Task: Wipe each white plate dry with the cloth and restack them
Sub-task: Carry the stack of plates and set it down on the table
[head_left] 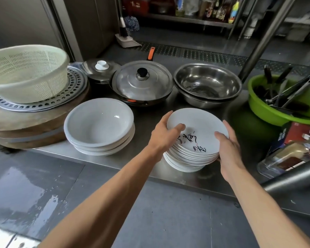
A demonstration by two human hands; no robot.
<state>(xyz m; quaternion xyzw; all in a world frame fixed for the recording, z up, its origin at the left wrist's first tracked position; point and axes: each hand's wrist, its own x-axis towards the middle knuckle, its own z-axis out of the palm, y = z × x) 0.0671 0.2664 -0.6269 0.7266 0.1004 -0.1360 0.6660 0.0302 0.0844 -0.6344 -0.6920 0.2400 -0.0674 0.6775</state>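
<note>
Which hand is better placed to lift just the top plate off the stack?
Probably the left hand: its thumb lies on the top plate with fingers at that rim. The right hand grips lower down the plate stack, so it suits steadying.

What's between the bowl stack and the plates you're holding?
Bare steel counter, shown in the head view; the bowl stack stands apart from the plate stack, whose left rim the left hand grips.
</note>
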